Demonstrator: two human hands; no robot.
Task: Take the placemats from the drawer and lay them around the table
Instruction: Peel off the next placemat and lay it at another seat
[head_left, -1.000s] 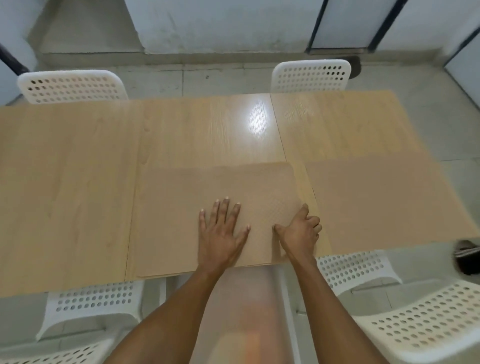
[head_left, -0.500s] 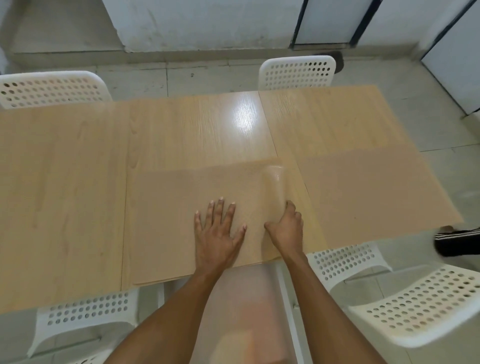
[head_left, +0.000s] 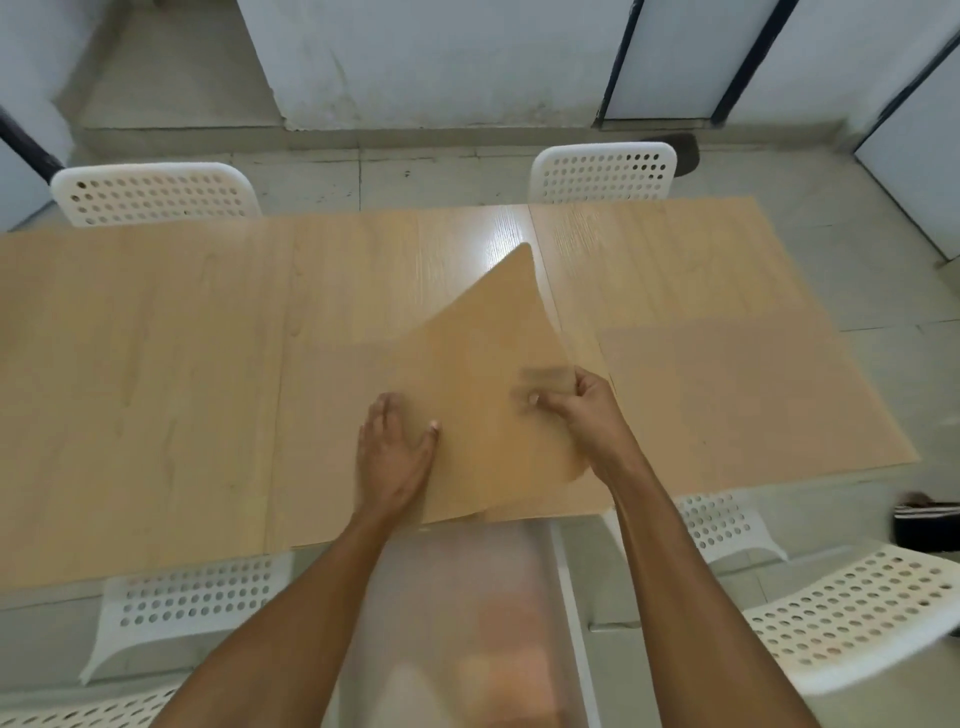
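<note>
A stack of tan placemats (head_left: 322, 441) lies on the near edge of the wooden table (head_left: 130, 364). The top placemat (head_left: 483, 364) is peeled up off the stack, its far corner raised and pointing away from me. My right hand (head_left: 587, 415) pinches this lifted mat at its right edge. With its fingers partly under the raised mat and its thumb on top, my left hand (head_left: 395, 452) rests at the stack. Another placemat (head_left: 743, 395) lies flat on the table to the right.
White perforated chairs stand around the table: two at the far side (head_left: 156, 195) (head_left: 602, 171), others tucked under the near edge (head_left: 192, 603) (head_left: 722, 525), one at the lower right (head_left: 857, 613). A dark object (head_left: 930, 525) lies on the floor at the right.
My right hand has gone from curling up the right edge of the top placemat to lifting that mat well off the stack. My left hand stays on the stack.
</note>
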